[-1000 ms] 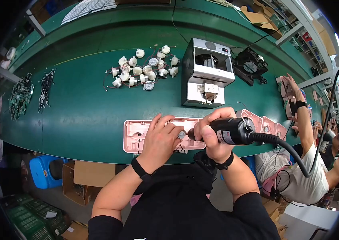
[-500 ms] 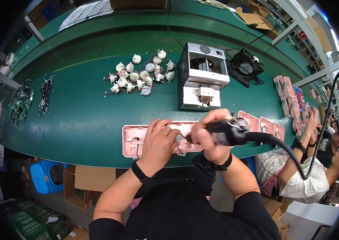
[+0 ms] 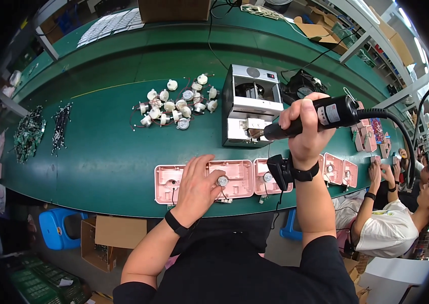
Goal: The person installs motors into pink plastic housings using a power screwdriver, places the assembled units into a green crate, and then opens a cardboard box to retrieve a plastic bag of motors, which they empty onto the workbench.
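My right hand is wrapped round a black electric screwdriver with a thick black cable. The tool lies nearly level, its tip at the front of a grey and black screw feeder. My left hand bends over a pink plastic housing, fingers at its far rim. The thumb is beside a round silver motor seated in it; part of the housing is hidden under the hand. Another pink housing lies left of it, and one with a motor to the right.
White motors with red wires lie heaped left of the feeder. Small dark parts and green parts form piles at far left. A black fan stands behind the feeder. A co-worker sits at right, near more pink housings.
My right hand has lifted the screwdriver off the pink housing and carried it up and right to the screw feeder. My left hand stays on the housing, its fingers shifted slightly.
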`<state>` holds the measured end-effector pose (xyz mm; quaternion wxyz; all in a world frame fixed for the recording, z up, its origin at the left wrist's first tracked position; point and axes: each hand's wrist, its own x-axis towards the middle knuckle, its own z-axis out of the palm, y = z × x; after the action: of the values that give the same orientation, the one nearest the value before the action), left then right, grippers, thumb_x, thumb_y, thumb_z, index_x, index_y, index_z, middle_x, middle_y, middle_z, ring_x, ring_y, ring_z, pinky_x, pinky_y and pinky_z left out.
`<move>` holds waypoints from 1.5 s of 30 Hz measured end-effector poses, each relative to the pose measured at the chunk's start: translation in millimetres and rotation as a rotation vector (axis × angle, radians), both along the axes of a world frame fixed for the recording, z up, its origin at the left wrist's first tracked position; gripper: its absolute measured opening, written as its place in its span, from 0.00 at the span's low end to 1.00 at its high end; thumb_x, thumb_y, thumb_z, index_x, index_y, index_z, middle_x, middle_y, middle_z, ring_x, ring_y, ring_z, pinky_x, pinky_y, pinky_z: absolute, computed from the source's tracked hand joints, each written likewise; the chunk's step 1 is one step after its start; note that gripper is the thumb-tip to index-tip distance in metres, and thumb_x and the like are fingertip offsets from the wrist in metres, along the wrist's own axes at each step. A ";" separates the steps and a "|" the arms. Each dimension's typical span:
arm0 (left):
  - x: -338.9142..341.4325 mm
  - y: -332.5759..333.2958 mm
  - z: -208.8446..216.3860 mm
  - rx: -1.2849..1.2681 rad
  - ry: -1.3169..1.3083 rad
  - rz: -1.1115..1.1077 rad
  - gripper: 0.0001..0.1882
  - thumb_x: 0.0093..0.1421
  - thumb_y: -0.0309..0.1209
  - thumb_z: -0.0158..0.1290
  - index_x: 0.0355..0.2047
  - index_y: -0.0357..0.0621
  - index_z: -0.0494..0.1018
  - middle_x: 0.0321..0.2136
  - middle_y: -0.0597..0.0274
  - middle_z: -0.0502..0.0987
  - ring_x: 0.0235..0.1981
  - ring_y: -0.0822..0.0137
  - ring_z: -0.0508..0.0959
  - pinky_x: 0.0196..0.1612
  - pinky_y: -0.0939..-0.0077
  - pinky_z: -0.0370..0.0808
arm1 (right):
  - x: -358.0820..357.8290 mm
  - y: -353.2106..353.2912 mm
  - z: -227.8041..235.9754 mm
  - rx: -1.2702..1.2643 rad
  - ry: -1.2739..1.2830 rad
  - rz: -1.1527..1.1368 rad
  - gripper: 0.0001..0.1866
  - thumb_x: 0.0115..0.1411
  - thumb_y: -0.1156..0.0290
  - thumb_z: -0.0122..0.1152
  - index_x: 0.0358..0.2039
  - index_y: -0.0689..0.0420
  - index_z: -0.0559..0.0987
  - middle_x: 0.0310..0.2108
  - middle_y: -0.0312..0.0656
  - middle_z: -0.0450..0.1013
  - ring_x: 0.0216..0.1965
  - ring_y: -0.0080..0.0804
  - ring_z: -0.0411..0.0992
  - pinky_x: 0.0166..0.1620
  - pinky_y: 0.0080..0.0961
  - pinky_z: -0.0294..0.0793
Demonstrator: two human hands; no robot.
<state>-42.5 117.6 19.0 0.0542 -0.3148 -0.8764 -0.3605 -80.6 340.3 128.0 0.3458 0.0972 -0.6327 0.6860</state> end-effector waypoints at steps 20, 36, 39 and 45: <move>-2.6 -2.7 -15.1 0.055 0.021 0.042 0.36 0.42 0.26 0.64 0.52 0.41 0.63 0.48 0.57 0.71 0.53 0.57 0.69 0.62 0.57 0.59 | 48.3 -82.5 -34.2 0.098 -0.156 0.529 0.15 0.60 0.77 0.54 0.42 0.57 0.58 0.22 0.43 0.66 0.18 0.27 0.64 0.25 0.26 0.69; -6.6 0.5 -23.1 0.074 0.062 0.063 0.33 0.43 0.25 0.61 0.52 0.40 0.64 0.44 0.56 0.73 0.49 0.56 0.71 0.60 0.56 0.62 | 43.8 -85.1 -68.1 0.199 -0.225 0.493 0.17 0.57 0.81 0.55 0.41 0.58 0.57 0.25 0.44 0.68 0.24 0.25 0.66 0.30 0.25 0.70; -6.5 0.1 -22.8 0.094 0.052 0.057 0.33 0.43 0.25 0.61 0.52 0.40 0.64 0.43 0.56 0.73 0.49 0.56 0.71 0.60 0.56 0.62 | 44.7 -87.9 -67.8 0.236 -0.202 0.469 0.18 0.56 0.81 0.57 0.40 0.59 0.57 0.26 0.44 0.68 0.25 0.25 0.67 0.30 0.24 0.71; -3.6 -6.0 -12.6 0.025 0.054 0.050 0.35 0.43 0.27 0.63 0.53 0.40 0.63 0.48 0.53 0.71 0.52 0.53 0.69 0.61 0.55 0.62 | 49.7 -86.1 -57.5 0.322 -0.218 0.387 0.19 0.56 0.77 0.59 0.41 0.58 0.58 0.25 0.43 0.67 0.23 0.26 0.68 0.29 0.24 0.71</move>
<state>-46.1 111.6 6.4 0.0906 -0.3016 -0.8777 -0.3614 -30.8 254.2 70.6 0.1182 0.1959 -0.7368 0.6362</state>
